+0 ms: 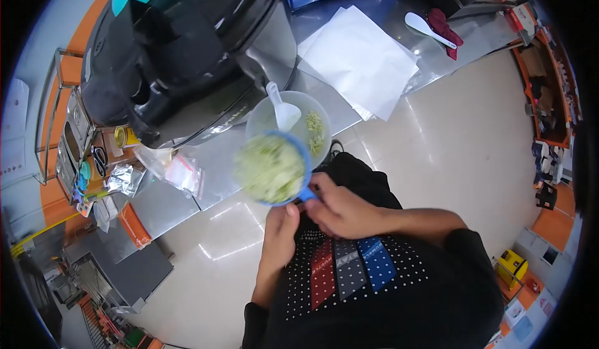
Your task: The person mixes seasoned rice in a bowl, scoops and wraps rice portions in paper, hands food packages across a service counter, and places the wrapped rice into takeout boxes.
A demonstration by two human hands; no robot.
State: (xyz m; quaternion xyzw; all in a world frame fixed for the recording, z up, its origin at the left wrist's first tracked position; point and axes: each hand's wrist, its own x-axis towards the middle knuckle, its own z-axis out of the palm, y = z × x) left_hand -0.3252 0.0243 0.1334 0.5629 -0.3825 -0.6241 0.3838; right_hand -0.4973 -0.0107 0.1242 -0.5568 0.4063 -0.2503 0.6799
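My right hand (340, 208) is closed around the handle of a blue-rimmed cup (307, 192), which is tilted toward me and blurred by motion. Pale green chopped vegetable (269, 171) fills the cup. My left hand (279, 232) is closed at the cup's lower edge, thumb up beside the handle; its other fingers are mostly hidden. Just beyond, partly covered by the cup, a translucent bowl (257, 119) sits at the counter's edge. Inside the bowl are a white spoon (287, 115) and some small green pieces (314, 132).
A large black-lidded cooker (181, 56) stands behind the bowl on the metal counter (165, 208). White paper sheets (362, 62) lie to the right, with another white spoon (430, 31) on a dark red cloth (444, 26) farther off. Small plastic bags (184, 173) lie at left.
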